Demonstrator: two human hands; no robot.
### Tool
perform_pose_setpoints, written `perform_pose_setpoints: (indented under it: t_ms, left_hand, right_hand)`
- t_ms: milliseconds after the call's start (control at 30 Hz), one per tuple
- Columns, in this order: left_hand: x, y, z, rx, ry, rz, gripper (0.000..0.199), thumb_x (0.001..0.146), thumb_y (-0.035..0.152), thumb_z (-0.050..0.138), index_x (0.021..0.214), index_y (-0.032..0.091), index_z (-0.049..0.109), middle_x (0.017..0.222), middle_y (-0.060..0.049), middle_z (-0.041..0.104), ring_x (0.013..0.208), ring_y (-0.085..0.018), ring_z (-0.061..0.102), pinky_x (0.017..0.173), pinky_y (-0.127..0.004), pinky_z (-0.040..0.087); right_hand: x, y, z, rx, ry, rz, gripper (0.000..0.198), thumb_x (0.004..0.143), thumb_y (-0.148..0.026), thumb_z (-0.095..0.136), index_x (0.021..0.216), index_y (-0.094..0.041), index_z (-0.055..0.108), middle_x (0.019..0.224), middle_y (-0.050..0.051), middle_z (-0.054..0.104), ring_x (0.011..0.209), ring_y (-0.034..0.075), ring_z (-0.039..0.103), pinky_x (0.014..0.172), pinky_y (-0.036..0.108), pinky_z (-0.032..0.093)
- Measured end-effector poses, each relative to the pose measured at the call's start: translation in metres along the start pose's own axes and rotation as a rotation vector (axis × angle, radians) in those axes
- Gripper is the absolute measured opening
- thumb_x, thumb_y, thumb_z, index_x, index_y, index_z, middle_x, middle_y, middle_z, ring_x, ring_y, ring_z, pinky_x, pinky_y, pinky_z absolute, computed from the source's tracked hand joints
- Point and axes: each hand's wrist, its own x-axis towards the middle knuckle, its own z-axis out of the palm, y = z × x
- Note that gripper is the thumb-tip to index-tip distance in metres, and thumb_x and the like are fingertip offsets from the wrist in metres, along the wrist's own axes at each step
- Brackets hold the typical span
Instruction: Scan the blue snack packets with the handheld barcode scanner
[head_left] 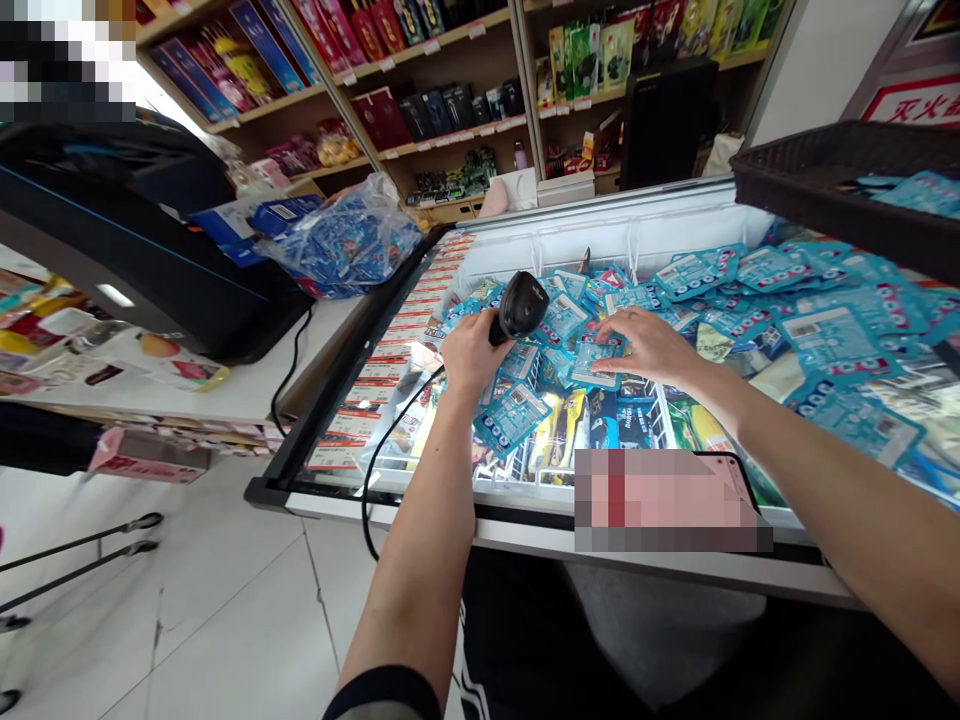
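Note:
In my left hand (471, 352) is a black barcode scanner (523, 305), its head tilted over the glass freezer top and its cable trailing down past my forearm. My right hand (649, 345) has its fingers apart, with the fingertips at a small blue packet (598, 358) among others; whether they press on it I cannot tell. Many similar packets (832, 345) are heaped across the right side of the glass. Nearer me, a single blue packet (512, 415) lies below the scanner.
A phone (724, 470), partly blurred out, lies at the freezer's front edge (525, 528). A dark basket (817, 190) holding blue packets stands at the right. At the left are a clear bag of packets (352, 235) and a black checkout machine (150, 230). Stocked shelves (442, 130) line the back.

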Motion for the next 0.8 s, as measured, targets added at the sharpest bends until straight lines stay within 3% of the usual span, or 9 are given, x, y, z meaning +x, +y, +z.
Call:
perform_pose_setpoints:
  t_ms: [133,200,300,367,533,800]
  left_hand:
    - [0.0,0.0,0.0,-0.01,0.02,0.016,0.045,0.079,0.047,0.059,0.117,0.024,0.058,0.105,-0.008,0.067,0.103,-0.027,0.06,0.081,-0.034,0.045]
    - [0.0,0.001,-0.001,-0.018,0.019,0.035,0.045,0.079,0.046,0.059,0.117,0.023,0.058,0.106,-0.008,0.067,0.104,-0.027,0.06,0.083,-0.034,0.045]
    - [0.0,0.003,-0.005,-0.033,0.004,0.091,0.044,0.079,0.045,0.058,0.118,0.023,0.058,0.108,-0.008,0.067,0.106,-0.026,0.059,0.084,-0.033,0.044]
    - [0.0,0.005,-0.006,-0.051,-0.015,0.141,0.044,0.08,0.045,0.058,0.118,0.023,0.057,0.11,-0.008,0.067,0.106,-0.026,0.059,0.086,-0.032,0.044]
    - [0.0,0.007,-0.006,-0.101,-0.05,0.251,0.045,0.081,0.047,0.057,0.118,0.023,0.057,0.108,-0.008,0.067,0.106,-0.025,0.059,0.083,-0.031,0.044]
    - [0.0,0.007,-0.003,-0.134,-0.07,0.318,0.044,0.08,0.048,0.057,0.117,0.022,0.059,0.101,-0.008,0.067,0.099,-0.024,0.061,0.081,-0.03,0.045]
  right_hand:
    - [0.001,0.005,-0.002,0.076,0.075,0.198,0.074,0.067,-0.063,0.069,0.128,-0.025,0.05,0.126,0.009,0.06,0.105,0.03,0.06,0.081,0.045,0.052]
    - [0.002,0.011,-0.003,0.118,0.136,0.275,0.07,0.069,-0.063,0.067,0.126,-0.024,0.053,0.122,0.009,0.062,0.101,0.03,0.061,0.08,0.046,0.052]
    - [0.004,0.021,-0.004,0.223,0.21,0.357,0.05,0.074,-0.062,0.062,0.105,-0.022,0.064,0.103,0.007,0.069,0.09,0.028,0.064,0.078,0.046,0.052]
    - [0.005,0.027,-0.002,0.318,0.286,0.388,0.047,0.078,-0.061,0.058,0.102,-0.022,0.062,0.097,0.005,0.069,0.084,0.024,0.064,0.072,0.043,0.053]
    - [0.007,0.039,0.005,0.367,0.509,0.393,0.052,0.083,-0.06,0.047,0.119,-0.022,0.049,0.099,0.008,0.067,0.081,0.022,0.066,0.063,0.037,0.054]
    - [0.005,0.048,0.01,0.38,0.484,0.424,0.061,0.086,-0.063,0.038,0.134,-0.024,0.036,0.097,0.009,0.069,0.077,0.025,0.068,0.065,0.044,0.053]
